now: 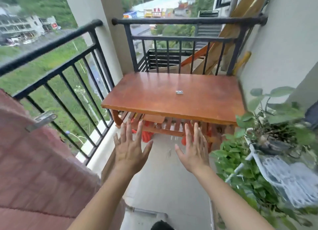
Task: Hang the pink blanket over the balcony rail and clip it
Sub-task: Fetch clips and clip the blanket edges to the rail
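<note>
Blanket [34,169], pink, hangs over the balcony rail [51,45] at far left, with a metal clip [41,120] at its top edge. Left hand [130,149] and right hand [193,152] hover apart, fingers spread, holding nothing, before the wooden table [154,95]. A second clip [179,92] lies mid-tabletop. Potted plants [240,160] stand right.

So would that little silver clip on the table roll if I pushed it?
Probably not: the clip looks flat and boxy, so it should slide. It seems metal but tiny, likely light. The table looks glossy, so it may skid.
</note>
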`<state>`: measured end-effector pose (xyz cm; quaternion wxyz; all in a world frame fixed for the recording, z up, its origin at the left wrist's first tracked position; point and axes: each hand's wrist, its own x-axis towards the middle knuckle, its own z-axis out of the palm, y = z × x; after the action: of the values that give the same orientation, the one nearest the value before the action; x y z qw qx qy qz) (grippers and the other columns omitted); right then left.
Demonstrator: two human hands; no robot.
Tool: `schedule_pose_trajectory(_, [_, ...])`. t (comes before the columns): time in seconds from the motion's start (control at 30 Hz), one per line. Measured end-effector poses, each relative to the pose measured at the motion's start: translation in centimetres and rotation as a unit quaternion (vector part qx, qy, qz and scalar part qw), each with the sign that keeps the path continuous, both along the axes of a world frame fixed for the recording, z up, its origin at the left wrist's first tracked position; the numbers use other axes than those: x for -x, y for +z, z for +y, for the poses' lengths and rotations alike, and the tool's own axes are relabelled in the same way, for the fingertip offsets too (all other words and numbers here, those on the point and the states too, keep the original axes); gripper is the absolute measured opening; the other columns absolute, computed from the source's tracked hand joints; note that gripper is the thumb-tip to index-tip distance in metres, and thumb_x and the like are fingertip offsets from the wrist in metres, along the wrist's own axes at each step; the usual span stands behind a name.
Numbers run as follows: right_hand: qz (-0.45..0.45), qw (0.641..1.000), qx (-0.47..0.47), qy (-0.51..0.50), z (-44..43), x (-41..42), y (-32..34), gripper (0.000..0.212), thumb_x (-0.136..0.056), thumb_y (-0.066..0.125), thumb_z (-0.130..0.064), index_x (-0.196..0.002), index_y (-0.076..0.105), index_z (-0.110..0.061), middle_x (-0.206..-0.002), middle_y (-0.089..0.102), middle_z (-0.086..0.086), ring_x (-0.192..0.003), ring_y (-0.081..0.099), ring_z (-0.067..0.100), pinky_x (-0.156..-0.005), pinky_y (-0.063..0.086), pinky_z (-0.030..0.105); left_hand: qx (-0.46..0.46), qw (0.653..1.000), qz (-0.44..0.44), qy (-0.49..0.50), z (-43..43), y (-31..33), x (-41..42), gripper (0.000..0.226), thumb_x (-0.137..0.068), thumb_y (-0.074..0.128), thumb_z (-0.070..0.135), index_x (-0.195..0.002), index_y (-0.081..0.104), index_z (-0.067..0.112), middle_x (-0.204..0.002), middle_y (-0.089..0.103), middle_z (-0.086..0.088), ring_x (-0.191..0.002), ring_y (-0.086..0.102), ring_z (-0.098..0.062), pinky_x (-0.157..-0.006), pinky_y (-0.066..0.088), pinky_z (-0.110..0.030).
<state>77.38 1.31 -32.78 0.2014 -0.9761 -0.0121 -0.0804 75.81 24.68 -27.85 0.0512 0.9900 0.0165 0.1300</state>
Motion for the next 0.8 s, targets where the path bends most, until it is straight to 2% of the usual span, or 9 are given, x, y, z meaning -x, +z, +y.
schedule_pose_trajectory(0.1, [0.006,1.0,0.013,0.008,-0.5,-6.3,-0.7,0.088,-0.09,0.038,-0.063,-0.156,-0.01,-0.03,-0.166,-0.01,0.013,-0.153,0.005,0.033,-0.122,0.015,0.047,-0.001,1.0,0.02,0.002,-0.3,-0.9,-7.0,0.078,-0.09,0.013,0.073,-0.156,0.005,0.032,-0.164,-0.003,-0.009,-0.151,-0.006,-0.029,-0.118,0.009,-0.057])
schedule_pose_trajectory(0.23, [0.012,0.999,0.032,-0.016,-1.5,-16.0,-2.4,0.086,-0.091,0.037,-0.064,-0.155,-0.01,-0.032,-0.166,-0.01,0.009,-0.152,0.007,0.031,-0.121,0.017,0.044,0.005,1.0,0.023,-0.015,-1.0,-2.5,-17.4,0.081,-0.088,0.012,0.073,-0.156,0.012,0.03,-0.164,0.001,-0.012,-0.15,-0.001,-0.03,-0.119,0.007,-0.055])
schedule_pose_trajectory(0.37, [0.035,0.997,0.053,-0.038,-2.0,-27.4,-4.3,0.085,-0.093,0.04,-0.062,-0.154,-0.013,-0.034,-0.166,-0.008,0.008,-0.152,0.009,0.031,-0.12,0.021,0.045,0.009,0.998,0.052,-0.022,-0.8,-5.3,-29.6,0.078,-0.091,0.017,0.071,-0.156,0.001,0.032,-0.164,-0.008,-0.009,-0.15,-0.006,-0.029,-0.119,0.007,-0.056])
schedule_pose_trajectory(0.6, [0.165,0.982,0.073,-0.051,-1.9,-43.5,-6.6,0.073,-0.098,0.037,-0.054,-0.158,0.009,-0.024,-0.167,0.001,0.008,-0.151,0.013,0.028,-0.118,0.023,0.045,-0.004,0.991,0.126,-0.043,-0.2,-8.5,-46.5,0.075,-0.092,0.014,0.068,-0.155,0.001,0.031,-0.164,-0.005,-0.01,-0.15,-0.001,-0.03,-0.117,0.012,-0.056])
schedule_pose_trajectory(0.8, [0.21,0.974,0.077,-0.042,-1.9,-55.0,-11.2,0.066,-0.099,0.041,-0.043,-0.156,0.017,-0.02,-0.165,0.011,0.01,-0.149,0.02,0.029,-0.114,0.029,0.044,0.009,0.975,0.216,-0.054,-1.4,-14.8,-56.5,0.072,-0.094,0.015,0.066,-0.155,-0.002,0.032,-0.164,-0.008,-0.008,-0.15,-0.004,-0.029,-0.118,0.01,-0.054])
